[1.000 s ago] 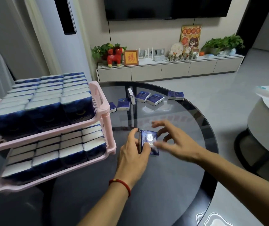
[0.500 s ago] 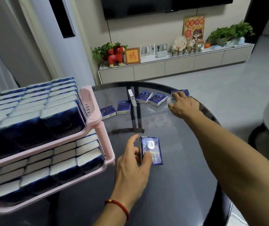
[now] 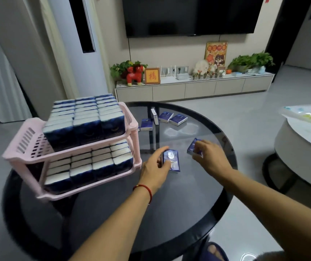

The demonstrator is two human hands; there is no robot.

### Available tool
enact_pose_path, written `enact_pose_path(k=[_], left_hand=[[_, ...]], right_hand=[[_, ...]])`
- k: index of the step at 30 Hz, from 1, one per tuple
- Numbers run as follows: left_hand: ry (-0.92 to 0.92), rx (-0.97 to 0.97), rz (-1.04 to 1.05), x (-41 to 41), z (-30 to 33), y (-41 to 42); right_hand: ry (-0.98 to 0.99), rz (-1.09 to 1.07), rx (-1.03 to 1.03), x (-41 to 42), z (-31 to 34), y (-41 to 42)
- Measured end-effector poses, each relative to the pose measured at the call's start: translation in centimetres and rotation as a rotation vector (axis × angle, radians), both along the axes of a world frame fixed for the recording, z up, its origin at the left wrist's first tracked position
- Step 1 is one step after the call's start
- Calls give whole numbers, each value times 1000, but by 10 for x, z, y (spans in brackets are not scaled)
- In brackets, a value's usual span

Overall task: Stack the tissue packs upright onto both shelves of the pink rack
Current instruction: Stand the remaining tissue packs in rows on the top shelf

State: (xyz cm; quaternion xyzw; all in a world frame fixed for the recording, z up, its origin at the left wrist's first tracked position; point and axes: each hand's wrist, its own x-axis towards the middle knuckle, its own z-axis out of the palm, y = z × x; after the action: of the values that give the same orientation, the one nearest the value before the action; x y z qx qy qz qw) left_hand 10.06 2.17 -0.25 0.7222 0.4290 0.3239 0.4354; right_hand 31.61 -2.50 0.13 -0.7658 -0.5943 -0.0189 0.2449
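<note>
Dim indoor light, glare on glass table (image 3: 179, 194), wide-angle edge distortion

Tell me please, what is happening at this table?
A person is filling a pink rack with blue tissue packs. Both shelves already hold rows of upright packs. The left hand holds one pack standing on the glass table, and the right hand grips a second pack beside it. A few loose packs lie at the table's far side.

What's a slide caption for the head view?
Each hand, left and right, grips a tissue pack beside the nearly full pink rack.
</note>
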Motion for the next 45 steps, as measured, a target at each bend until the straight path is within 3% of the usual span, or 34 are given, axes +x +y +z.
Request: enact_pose_path(k=[6, 11, 15, 20, 25, 29, 33, 40, 45], left_hand=[[90, -92, -50, -42, 17, -21], [-124, -336, 25, -81, 17, -37], [-387, -548, 39, -89, 33, -48], [-309, -313, 36, -108, 37, -48], [-74, -47, -34, -152, 40, -39], [54, -5, -56, -180, 37, -44], [226, 47, -60, -200, 41, -51], [274, 246, 14, -224, 71, -62], [219, 251, 80, -261, 116, -61]], right_hand=[[135, -5, 47, -52, 21, -57], [233, 188, 283, -105, 44, -97], [145, 312, 224, -136, 36, -98], [96, 478, 215, -153, 32, -87], [277, 505, 165, -161, 29, -70], [301, 616, 21, -176, 22, -54], [306, 689, 13, -197, 24, -40], [348, 774, 82, -219, 43, -32], [400, 693, 302, -215, 61, -33]])
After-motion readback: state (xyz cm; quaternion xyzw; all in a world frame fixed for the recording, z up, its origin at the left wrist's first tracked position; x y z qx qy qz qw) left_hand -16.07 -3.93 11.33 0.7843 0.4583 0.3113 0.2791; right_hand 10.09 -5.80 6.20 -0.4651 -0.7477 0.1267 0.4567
